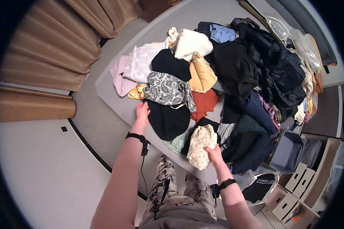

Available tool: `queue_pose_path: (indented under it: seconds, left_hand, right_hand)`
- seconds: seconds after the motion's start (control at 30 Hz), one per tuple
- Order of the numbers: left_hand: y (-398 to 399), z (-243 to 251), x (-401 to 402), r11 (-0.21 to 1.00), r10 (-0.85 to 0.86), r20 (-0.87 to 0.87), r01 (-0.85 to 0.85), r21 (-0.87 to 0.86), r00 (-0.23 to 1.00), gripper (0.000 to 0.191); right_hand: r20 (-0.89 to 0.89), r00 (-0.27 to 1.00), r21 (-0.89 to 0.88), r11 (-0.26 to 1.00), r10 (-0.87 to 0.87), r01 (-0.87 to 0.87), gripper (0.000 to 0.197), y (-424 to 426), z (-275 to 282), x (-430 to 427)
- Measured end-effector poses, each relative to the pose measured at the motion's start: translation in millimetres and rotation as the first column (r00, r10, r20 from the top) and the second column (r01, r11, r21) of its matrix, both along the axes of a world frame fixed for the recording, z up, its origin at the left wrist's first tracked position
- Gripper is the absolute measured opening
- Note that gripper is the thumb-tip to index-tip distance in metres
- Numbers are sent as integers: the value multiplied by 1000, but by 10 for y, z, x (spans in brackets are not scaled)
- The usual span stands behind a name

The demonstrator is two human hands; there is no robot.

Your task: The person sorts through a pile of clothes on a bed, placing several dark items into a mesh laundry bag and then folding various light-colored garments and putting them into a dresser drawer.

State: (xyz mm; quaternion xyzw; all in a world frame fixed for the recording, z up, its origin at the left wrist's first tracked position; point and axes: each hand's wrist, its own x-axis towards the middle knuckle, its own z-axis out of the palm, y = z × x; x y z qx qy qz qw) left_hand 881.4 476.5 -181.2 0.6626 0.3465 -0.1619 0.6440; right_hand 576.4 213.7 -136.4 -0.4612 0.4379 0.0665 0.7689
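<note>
In my right hand [215, 155] is a bundled cream cloth garment [201, 143] with a small print, the thumb lying on top of it. It hangs over the near edge of the mattress. My left hand [143, 111] is at the left edge of a black garment [170, 121], its fingers bent; whether they grip the fabric cannot be made out. Just beyond that hand lie a grey-and-white paisley garment [167, 88] and a yellow patterned cloth [135, 93]. A pale green patterned cloth [176, 143] sticks out from below the black garment.
Clothes cover much of the mattress [109, 83], including a large dark pile [269, 65] at right. A grey fabric bin [286, 150], an open bag [259, 187] and drawer units [295, 181] stand to the right. Brown curtains [51, 43] hang at the left.
</note>
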Motion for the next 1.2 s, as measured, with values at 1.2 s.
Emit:
queue_pose_path:
  seconds: [1.2]
  left_hand:
    - [-905, 2043, 403, 241, -763, 630, 968, 68, 146, 46]
  right_hand:
    - [203, 973, -730, 679, 108, 77, 54, 872, 973, 2418]
